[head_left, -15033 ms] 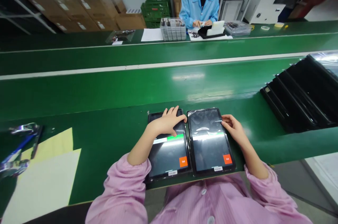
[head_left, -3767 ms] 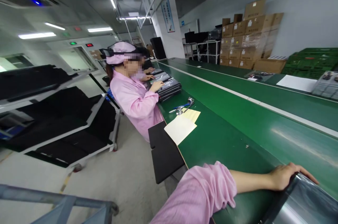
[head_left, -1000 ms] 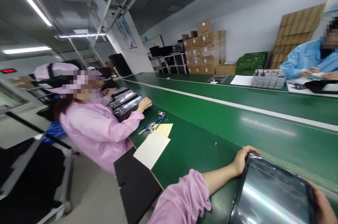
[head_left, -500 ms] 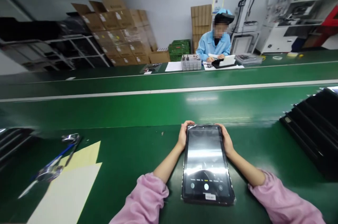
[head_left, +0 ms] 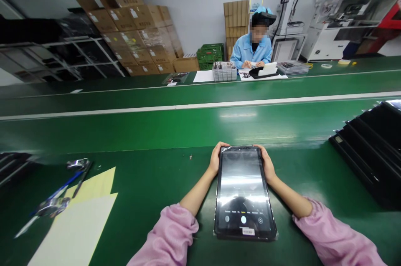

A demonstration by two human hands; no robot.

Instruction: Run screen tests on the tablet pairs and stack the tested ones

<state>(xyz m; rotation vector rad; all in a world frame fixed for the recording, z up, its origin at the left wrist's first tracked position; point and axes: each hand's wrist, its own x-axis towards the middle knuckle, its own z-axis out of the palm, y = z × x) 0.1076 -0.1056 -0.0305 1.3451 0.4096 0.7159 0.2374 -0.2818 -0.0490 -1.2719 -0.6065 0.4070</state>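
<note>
A black tablet with a lit screen is in front of me, its far end between my two hands. The screen shows a camera app with a round white button near the close end, and bright bands of reflected light cross it. My left hand grips the far left corner, fingers curled over the top edge. On the far right corner my right hand is closed in the same way. Clear film sticks out at the tablet's corners. The fingertips behind the tablet are hidden.
Yellow and white paper sheets, a blue pen and a pointed tool lie at left. A stack of black tablets stands at right. Across the green bench, a person in blue sits behind a clear tray stack.
The whole view has shifted slightly, so things sit a little further left and higher. Both hands keep their hold on the tablet. The person across has moved their hands a little.
</note>
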